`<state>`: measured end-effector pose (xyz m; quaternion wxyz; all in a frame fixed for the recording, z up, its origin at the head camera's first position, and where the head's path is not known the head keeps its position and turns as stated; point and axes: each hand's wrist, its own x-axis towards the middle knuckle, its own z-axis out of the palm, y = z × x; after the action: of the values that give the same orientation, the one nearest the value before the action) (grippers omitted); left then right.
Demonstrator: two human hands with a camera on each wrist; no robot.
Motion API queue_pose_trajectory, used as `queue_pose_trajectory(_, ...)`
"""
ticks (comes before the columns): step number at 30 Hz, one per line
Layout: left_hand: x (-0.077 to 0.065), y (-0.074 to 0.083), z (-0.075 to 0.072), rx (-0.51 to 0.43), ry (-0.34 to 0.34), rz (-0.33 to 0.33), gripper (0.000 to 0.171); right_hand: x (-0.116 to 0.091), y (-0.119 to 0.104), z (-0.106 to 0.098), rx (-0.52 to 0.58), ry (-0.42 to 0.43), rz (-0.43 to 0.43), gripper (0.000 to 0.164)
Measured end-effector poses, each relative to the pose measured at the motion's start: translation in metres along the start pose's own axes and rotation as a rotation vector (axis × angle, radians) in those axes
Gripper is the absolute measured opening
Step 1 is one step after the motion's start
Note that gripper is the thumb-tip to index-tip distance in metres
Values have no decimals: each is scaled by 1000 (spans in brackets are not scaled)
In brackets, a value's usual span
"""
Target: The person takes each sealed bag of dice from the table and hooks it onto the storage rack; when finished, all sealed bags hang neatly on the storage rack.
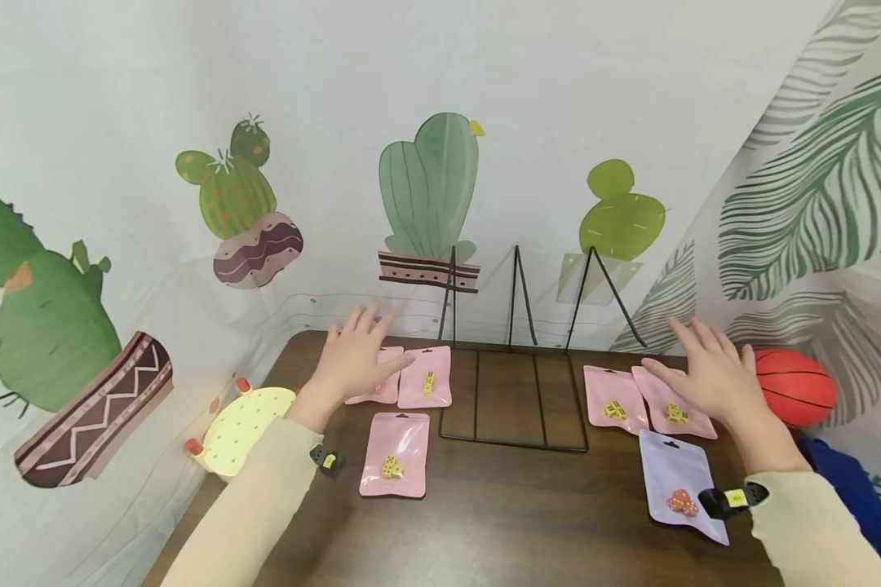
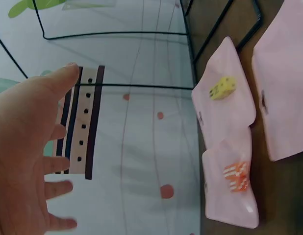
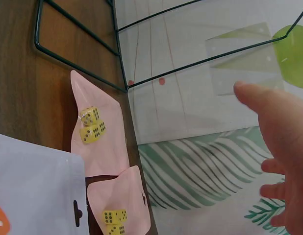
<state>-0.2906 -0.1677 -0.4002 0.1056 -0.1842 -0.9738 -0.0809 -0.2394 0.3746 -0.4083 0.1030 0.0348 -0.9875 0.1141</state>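
Note:
My left hand (image 1: 356, 355) hovers with spread fingers over two pink pouches at the back left, holding nothing. One pouch (image 1: 433, 377) shows yellow dice; the other (image 2: 230, 188), partly hidden by the hand in the head view, shows orange dice. A third pink pouch (image 1: 395, 452) with yellow dice lies nearer. My right hand (image 1: 712, 379), fingers spread and nothing in it, hangs above the right-hand group. There a pink pouch (image 1: 608, 391) and a second pink pouch (image 3: 119, 196) hold yellow dice, and a lilac pouch (image 1: 677, 473) holds orange dice. A black wire rack (image 1: 514, 444) stands between the hands.
A red ball (image 1: 793, 387) sits at the right behind my wrist, with dark blue cloth (image 1: 852, 497) below it. To the left is a pale yellow dotted round item (image 1: 245, 424) with red pegs. A cactus-print curtain (image 1: 323, 204) hangs behind the wooden table (image 1: 499, 522).

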Motion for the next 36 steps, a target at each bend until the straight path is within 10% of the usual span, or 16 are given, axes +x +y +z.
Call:
queue_pose_trajectory(17,-27,29,54,-181,97,354,38,-75,17,21,93,-79,56,93)
queue_pose_trajectory(36,-28,54,123,-222,-123,361,23,-132,23,67,121,-382,314,120)
